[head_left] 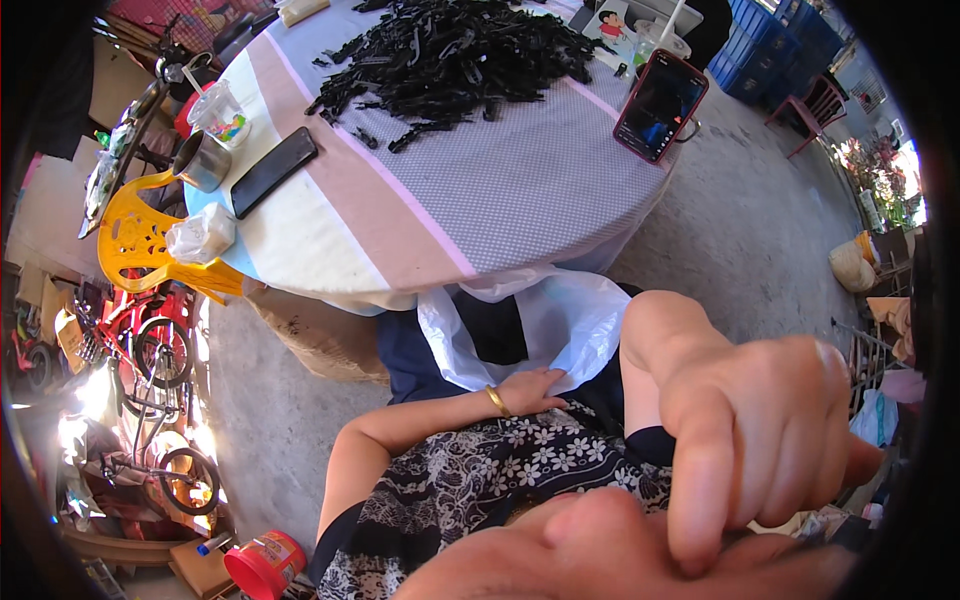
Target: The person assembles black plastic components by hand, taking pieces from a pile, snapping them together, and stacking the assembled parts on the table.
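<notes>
My left hand [537,391], with a gold bangle at its wrist, rests on my lap at the near edge of a white plastic bag [592,320]. Its fingers lie fairly flat, touching the bag. The bag gapes between me and the table, with something dark visible in its mouth. My right hand [765,430] is raised close to the camera at the right, fingers curled in. Whatever it may hold is hidden. A large heap of small black plastic pieces [460,65] lies on the far part of the round table [420,240].
A phone in a red case [660,105] stands at the table's right edge. At the left lie a dark phone [275,172], a metal mug [202,162], and a clear cup [220,115]. A yellow plastic chair [135,230] and a bicycle [165,355] stand left, a red bucket [265,565] below.
</notes>
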